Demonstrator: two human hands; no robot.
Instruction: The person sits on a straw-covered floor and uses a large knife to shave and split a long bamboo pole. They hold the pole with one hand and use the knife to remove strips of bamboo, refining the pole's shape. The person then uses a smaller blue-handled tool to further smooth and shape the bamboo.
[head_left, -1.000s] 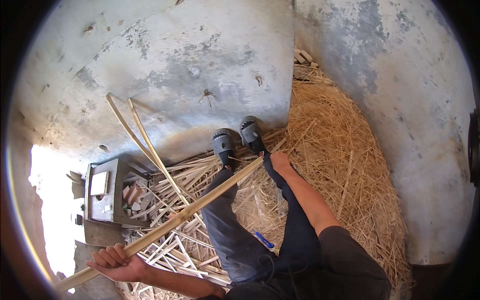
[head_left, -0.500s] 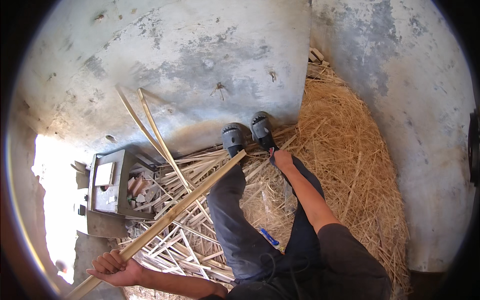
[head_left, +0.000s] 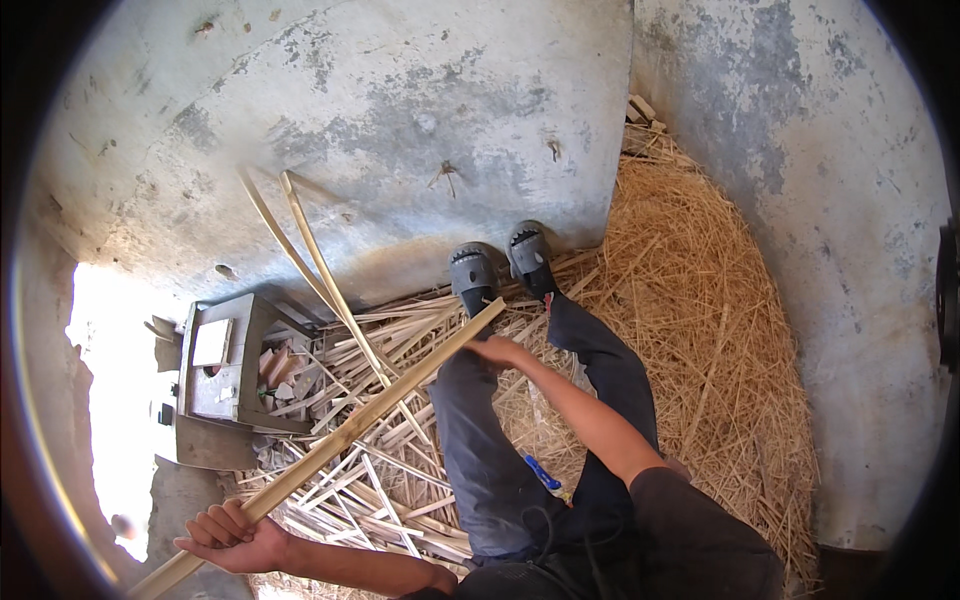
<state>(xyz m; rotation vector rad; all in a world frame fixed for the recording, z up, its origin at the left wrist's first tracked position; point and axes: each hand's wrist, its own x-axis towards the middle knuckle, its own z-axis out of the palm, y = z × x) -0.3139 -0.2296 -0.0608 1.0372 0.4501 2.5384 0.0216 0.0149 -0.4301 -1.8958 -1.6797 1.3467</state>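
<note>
Long wooden strip (head_left: 345, 436), both hands at it

So the strip slants across one leg, its far end just this side of the slippers (head_left: 473, 268). Left hand (head_left: 232, 537)'s wrapped round it, well left of the slippers; right hand (head_left: 498, 352)'s by the far end, can't tell if it's gripping. Straw (head_left: 710, 330) right of the slippers.

You stood in what looked like a rough workshop or shed: the plastered walls (head_left: 400, 120) were stained and flaking, straw-coloured shavings (head_left: 710, 310) lay heaped over the floor, and loose pale strips (head_left: 405, 465) were piled around your feet.
</note>
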